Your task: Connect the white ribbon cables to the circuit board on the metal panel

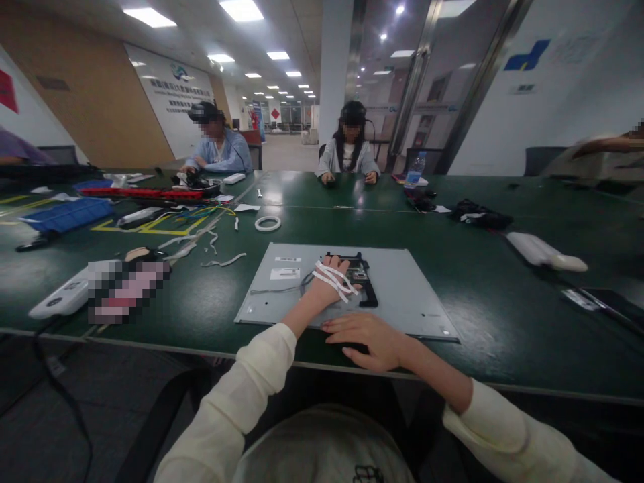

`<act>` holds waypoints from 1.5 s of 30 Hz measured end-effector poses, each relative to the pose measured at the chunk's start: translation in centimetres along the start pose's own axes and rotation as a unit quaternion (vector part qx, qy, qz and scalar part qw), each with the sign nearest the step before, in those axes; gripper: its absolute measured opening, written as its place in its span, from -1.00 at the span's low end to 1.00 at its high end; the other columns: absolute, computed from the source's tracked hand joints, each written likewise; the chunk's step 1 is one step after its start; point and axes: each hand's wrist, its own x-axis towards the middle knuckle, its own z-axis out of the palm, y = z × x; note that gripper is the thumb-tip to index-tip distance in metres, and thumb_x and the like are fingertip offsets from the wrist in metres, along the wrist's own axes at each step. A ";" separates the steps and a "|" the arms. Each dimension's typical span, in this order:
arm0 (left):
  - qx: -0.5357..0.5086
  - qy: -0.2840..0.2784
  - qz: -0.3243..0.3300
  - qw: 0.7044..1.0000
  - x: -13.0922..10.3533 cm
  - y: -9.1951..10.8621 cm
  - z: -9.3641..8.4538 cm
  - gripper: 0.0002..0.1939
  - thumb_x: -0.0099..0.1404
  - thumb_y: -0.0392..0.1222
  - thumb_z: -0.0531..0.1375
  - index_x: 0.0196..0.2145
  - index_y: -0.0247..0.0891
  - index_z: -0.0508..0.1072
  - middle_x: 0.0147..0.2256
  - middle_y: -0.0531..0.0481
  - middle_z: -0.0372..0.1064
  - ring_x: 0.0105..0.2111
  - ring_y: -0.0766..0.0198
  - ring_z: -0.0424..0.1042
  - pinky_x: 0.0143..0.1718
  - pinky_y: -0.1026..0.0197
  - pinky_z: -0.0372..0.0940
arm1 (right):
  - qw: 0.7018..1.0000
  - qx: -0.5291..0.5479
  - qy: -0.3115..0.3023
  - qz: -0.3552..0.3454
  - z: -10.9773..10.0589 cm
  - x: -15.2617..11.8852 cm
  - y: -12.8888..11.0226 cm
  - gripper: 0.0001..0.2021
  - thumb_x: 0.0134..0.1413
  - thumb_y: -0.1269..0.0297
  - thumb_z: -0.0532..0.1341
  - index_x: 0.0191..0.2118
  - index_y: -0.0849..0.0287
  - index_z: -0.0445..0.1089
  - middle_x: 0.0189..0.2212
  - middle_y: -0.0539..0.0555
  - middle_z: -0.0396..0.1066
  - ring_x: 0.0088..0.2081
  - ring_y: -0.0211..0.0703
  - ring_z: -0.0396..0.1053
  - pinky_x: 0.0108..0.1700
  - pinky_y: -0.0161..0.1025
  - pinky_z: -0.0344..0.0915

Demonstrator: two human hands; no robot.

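Just beside illegible labels (285, 274), left hand (331, 276) over black frame (369, 293), grip unclear; right hand (375, 341), fingers apart

Gray panel (402, 295) on green table (347, 225)

This is an open-plan office with a workshop-like side: ceiling light panels (241, 10), a lettered wall sign (174, 100) with a logo and a glass partition (380, 84), plus a long green tabletop (206, 292) bearing a blue parts bin (68, 216), loose wires (201, 213) and tape (267, 229).
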 end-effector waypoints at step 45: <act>-0.048 -0.001 -0.010 0.999 -1.8 -1.9 -0.2 -0.55 0.27 0.04 0.00 0.03 -0.23 0.26 -0.02 -0.14 0.21 -0.02 0.09 0.21 0.00 0.02 0.10 | 0.989 0.001 0.141 0.044 0.1 2.2 -0.3 -0.69 0.11 0.41 0.03 -0.06 0.17 0.37 -0.07 0.08 0.37 -0.06 -0.24 0.33 0.01 -0.26 0.24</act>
